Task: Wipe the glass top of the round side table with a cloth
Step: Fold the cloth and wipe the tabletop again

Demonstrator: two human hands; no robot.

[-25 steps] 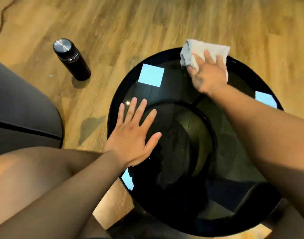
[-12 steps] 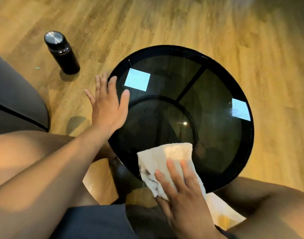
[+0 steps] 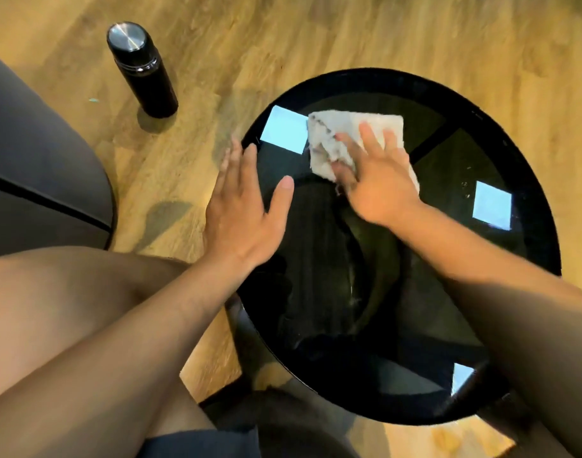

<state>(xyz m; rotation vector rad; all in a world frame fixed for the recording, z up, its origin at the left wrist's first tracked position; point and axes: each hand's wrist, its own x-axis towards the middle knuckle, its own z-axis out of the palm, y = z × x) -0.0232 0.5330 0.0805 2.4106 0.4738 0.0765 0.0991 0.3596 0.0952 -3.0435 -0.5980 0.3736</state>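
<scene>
White cloth (image 3: 377, 124) under right hand (image 3: 380, 190) near glass top's (image 3: 448, 173) far rim

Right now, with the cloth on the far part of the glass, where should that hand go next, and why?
Probably sweep the right hand and cloth rightward along the far side of the glass top. The cloth lies on the far left part, specks show on the glass at right, and the left hand lies open at the left edge.
</scene>
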